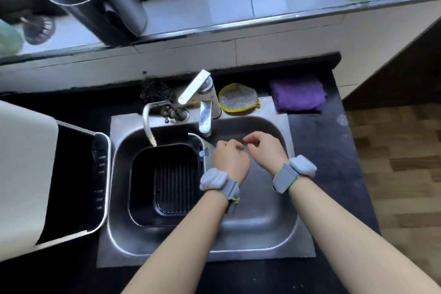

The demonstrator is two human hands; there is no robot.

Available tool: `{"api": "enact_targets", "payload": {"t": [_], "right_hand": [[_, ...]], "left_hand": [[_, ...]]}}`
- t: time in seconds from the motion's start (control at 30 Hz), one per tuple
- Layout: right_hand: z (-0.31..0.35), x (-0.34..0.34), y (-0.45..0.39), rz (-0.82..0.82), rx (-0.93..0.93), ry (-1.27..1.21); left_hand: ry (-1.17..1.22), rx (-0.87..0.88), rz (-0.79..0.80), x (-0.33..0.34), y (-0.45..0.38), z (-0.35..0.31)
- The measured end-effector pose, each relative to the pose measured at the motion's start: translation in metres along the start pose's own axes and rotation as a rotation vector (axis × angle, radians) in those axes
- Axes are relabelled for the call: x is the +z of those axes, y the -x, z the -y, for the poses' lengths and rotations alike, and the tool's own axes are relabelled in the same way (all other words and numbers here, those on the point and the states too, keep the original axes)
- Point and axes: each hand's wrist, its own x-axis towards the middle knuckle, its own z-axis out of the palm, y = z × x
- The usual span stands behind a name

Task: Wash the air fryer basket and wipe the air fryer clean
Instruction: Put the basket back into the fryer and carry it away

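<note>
Two things are making up the task, and going left to right the fryer (35, 174) is standing on the dark surface (334, 150) just beside the sink (262, 229), its cavity gaping open toward the camera. Next, the basket (164, 179) is sitting inside the sink's left half, under the curved spout (149, 124), with its ribbed tray lying in the bottom. It is looking rigid and fairly bulky, likely slippery once wet, so the pale front panel at its right edge, where a handle should be, is seeming the safest place to grip. The left hand (230, 157) is hovering just beside that panel, fingers loosely curled and gripping nothing. The right hand (265, 148) is hanging close by under the tap (205, 112), fingers likewise relaxed and empty. A scrubber (238, 98) and purple cloth (298, 95) are waiting behind the sink.
</note>
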Motion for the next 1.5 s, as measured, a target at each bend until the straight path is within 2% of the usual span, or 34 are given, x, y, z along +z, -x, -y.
{"api": "enact_targets", "payload": {"t": [0.17, 0.2, 0.3, 0.43, 0.53, 0.63, 0.8, 0.97, 1.07, 1.3, 1.5], "right_hand": [[0.003, 0.071, 0.014, 0.439, 0.023, 0.157], [0.001, 0.085, 0.014, 0.439, -0.002, 0.247], [-0.009, 0.1, 0.009, 0.261, -0.152, 0.523], [0.003, 0.113, 0.003, 0.274, -0.309, 0.661], [0.013, 0.121, 0.006, 0.245, -0.343, 0.785], [0.019, 0.118, 0.005, 0.269, -0.32, 0.766], [0.02, 0.099, 0.014, 0.199, -0.302, 0.6], [0.015, 0.082, 0.032, 0.124, -0.317, 0.466], [0.016, 0.075, 0.041, 0.122, -0.301, 0.428], [0.019, 0.067, 0.068, 0.052, -0.259, 0.4], [0.026, 0.061, 0.081, 0.019, -0.238, 0.448]], "left_hand": [[-0.082, -0.264, -0.055, -0.03, 0.017, 0.063], [-0.076, -0.3, -0.068, -0.036, 0.022, 0.076], [-0.036, -0.375, -0.083, -0.044, 0.04, 0.103], [-0.03, -0.441, -0.048, -0.053, 0.057, 0.131], [-0.013, -0.495, -0.06, -0.06, 0.063, 0.143], [0.038, -0.539, -0.106, -0.068, 0.068, 0.154], [0.247, -0.632, -0.234, -0.088, 0.079, 0.173], [0.381, -0.65, -0.438, -0.106, 0.09, 0.18], [0.545, -0.656, -0.468, -0.115, 0.09, 0.185], [0.68, -0.791, -0.587, -0.149, 0.086, 0.208], [0.476, -0.944, -0.541, -0.17, 0.084, 0.26]]}}
